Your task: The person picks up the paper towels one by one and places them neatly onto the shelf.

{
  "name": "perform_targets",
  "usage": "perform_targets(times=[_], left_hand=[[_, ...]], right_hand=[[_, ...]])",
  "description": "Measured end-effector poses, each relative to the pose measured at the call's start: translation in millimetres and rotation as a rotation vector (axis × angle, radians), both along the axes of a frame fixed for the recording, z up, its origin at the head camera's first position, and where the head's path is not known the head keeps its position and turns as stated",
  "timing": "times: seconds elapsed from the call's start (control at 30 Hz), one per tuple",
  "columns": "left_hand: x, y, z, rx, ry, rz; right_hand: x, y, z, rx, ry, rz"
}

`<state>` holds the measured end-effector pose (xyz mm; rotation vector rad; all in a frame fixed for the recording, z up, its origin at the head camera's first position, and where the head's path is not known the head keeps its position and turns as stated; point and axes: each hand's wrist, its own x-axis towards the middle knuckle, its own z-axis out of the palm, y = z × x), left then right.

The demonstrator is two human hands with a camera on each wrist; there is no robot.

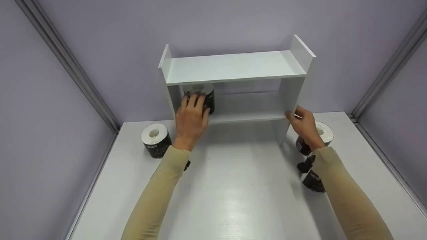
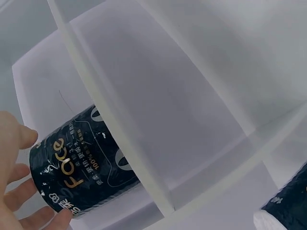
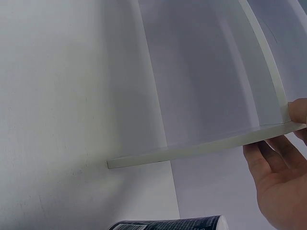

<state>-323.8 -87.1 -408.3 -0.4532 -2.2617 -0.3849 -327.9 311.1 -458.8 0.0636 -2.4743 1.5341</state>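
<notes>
A white two-tier shelf unit [image 1: 233,66] stands on the white table. My left hand [image 1: 191,118] grips a toilet paper roll [image 1: 210,101] in a dark wrapper, upright at the left end of the lower shelf. In the left wrist view, the thumb and fingers close round one end of this roll [image 2: 81,165], and gold lettering shows on its wrapper. My right hand [image 1: 305,126] holds the unit's right side panel at the lower shelf's height. In the right wrist view, the thumb lies inside the panel [image 3: 206,147] and the fingers lie outside.
Left of the unit stands another wrapped roll [image 1: 155,141]. Two more are on the right, a rear roll [image 1: 325,131] partly behind my right hand and a front roll [image 1: 313,181] partly under the forearm. A pale wall [image 1: 227,26] rises behind the unit.
</notes>
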Motion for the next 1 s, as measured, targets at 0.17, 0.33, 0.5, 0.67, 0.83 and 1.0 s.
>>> perform_targets(times=[0.17, 0.33, 0.5, 0.67, 0.83, 1.0], left_hand=[[2.5, -3.4, 0.6, 0.006, 0.009, -0.006], [4.4, -6.6, 1.5, 0.010, 0.032, -0.013], [6.6, -9.4, 3.3, 0.010, 0.047, -0.020], [9.8, -12.4, 2.4, 0.019, 0.052, -0.036], [15.5, -18.7, -0.4, 0.014, 0.064, -0.034], [21.2, -26.6, -2.2, 0.003, 0.090, -0.024]], right_hand=[[-1.0, 0.8, 0.1, 0.006, -0.009, -0.004], [-0.6, 2.3, 1.7, 0.001, -0.017, -0.003], [-0.9, 3.6, 5.8, 0.001, -0.045, -0.006], [-0.8, 5.2, 6.6, 0.001, -0.044, -0.010], [1.0, 5.6, 1.9, 0.004, -0.008, -0.002], [2.0, 3.6, -1.3, 0.005, 0.021, 0.002]])
